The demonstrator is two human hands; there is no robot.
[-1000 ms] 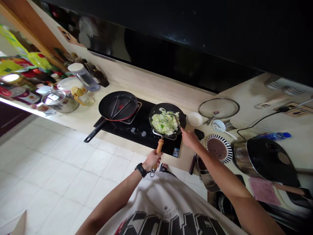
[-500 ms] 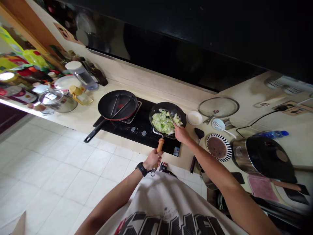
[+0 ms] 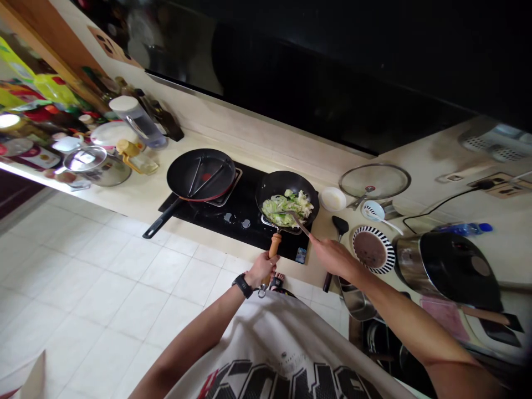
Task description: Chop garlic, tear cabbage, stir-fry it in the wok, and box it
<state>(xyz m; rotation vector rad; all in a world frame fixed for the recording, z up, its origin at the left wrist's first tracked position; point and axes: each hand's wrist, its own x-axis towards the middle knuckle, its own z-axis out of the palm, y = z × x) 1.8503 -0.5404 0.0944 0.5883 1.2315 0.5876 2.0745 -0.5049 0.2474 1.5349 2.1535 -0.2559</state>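
Note:
My left hand (image 3: pixel 261 269) is wrapped round the wooden handle of the wok (image 3: pixel 278 184), which sits on the right side of the black cooktop (image 3: pixel 249 206). Chopped pale green cabbage (image 3: pixel 277 208) lies in the lower part of the wok. My right hand (image 3: pixel 332 256), off the wok's lower right, grips a metal spatula (image 3: pixel 301 224); its blade reaches into the cabbage and is partly hidden there.
A black frying pan (image 3: pixel 220 185) holding a folding metal rack stands on the cooktop's left side. Right of the wok are a white bowl (image 3: pixel 333 199), a glass lid (image 3: pixel 378 178), a black spatula (image 3: pixel 340 224), a striped bowl (image 3: pixel 389 260) of brown liquid and a large pot (image 3: pixel 457 266).
My right hand has drawn back from the wok's rim, down and to the right, with the metal spatula. The cabbage has shifted toward the near side. My left hand stays on the handle.

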